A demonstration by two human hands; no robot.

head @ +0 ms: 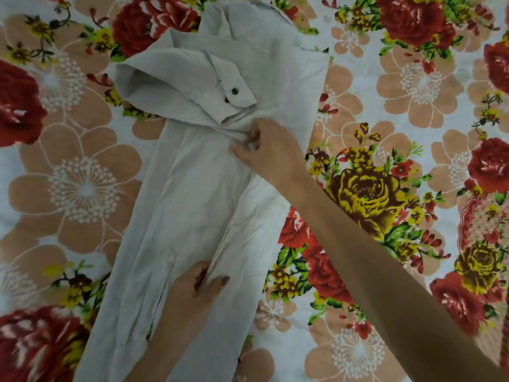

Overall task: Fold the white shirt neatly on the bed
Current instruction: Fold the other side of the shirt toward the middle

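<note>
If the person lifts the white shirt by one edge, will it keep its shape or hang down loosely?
Probably floppy: the white shirt lies in soft creases and bunches where the right hand pinches it. Likely light, as the cloth looks thin. The folded sleeve may slide open when lifted.

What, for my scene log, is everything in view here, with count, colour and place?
shirt: one, white, lying lengthwise in the middle of the sheet, partly folded
cuff: one, white, lying across the shirt's upper part
buttons: two, dark, on the cuff
sheet: one, white with red, peach and yellow flowers, under the shirt and filling the view
left hand: one, bare, low on the shirt, gripping a fold of cloth
right hand: one, bare, just below the cuff, pinching the cloth
</note>
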